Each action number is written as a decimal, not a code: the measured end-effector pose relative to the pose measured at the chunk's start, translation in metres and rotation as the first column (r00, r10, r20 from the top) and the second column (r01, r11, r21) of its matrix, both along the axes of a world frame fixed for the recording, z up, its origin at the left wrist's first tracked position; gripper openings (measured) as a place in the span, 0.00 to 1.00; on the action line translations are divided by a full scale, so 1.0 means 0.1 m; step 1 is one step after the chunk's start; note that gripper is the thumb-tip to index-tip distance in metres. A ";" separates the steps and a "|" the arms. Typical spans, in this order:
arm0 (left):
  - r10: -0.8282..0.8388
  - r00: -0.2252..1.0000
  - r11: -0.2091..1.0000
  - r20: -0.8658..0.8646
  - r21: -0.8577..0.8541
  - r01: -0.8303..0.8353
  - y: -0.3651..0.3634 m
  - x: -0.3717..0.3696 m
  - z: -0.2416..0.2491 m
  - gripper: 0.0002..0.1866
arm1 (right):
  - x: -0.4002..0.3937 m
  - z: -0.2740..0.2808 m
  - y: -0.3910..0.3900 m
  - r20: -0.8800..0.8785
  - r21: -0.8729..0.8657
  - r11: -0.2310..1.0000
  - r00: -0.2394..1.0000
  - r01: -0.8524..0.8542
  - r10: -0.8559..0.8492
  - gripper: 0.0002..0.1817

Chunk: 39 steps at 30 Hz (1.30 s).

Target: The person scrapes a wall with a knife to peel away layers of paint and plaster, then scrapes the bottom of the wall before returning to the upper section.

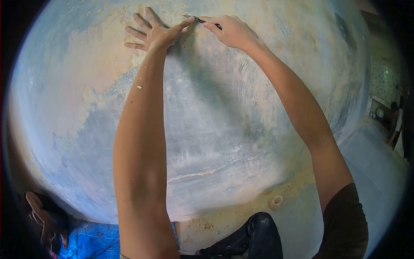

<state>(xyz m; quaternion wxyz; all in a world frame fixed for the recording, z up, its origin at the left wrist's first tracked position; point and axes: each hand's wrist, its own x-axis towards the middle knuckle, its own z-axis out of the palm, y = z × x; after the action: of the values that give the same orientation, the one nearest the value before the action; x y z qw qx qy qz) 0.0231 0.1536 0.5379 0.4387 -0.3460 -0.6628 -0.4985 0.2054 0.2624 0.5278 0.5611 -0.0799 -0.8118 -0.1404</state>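
My left hand [157,32] lies against the wall with its fingers spread, and its thumb reaches out to the tip of a slim knife [200,20]. The knife has a dark handle and a narrow pointed end aimed left at the wall. My right hand [231,32] is closed around its handle; the fingers are partly tucked out of sight. Behind both hands is a patchy wall [202,108] of grey, blue and cream, with peeled paint and rough marks. A small pale flake [139,87] sticks to my left forearm.
A pale cup [276,202] stands on the floor near my knee [264,220], among scattered flakes [202,224]. A blue tarp [95,239] covers the floor at lower left, where another person [47,220] crouches. One more person [395,123] is at the far right.
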 end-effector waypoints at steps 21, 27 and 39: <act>-0.059 0.995 0.998 0.079 0.028 0.057 -0.01 0.06 0.08 0.75 | 0.06 0.18 -0.25 0.102 -0.163 0.978 0.988 0.130 -0.114 0.18; -0.080 0.995 0.997 0.056 -0.007 0.081 -0.02 0.00 0.04 0.76 | 0.01 0.09 -0.13 0.083 -0.101 0.992 0.994 0.075 -0.067 0.19; -0.042 0.996 0.998 0.073 0.052 0.038 0.02 0.07 0.07 0.74 | 0.05 0.17 -0.40 0.096 -0.230 0.952 0.978 0.202 -0.184 0.21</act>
<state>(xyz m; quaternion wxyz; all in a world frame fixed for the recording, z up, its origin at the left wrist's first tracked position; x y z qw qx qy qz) 0.0303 0.1559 0.5447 0.4123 -0.3291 -0.6587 -0.5364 0.2100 0.2226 0.5448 0.5010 -0.2206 -0.8310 -0.0989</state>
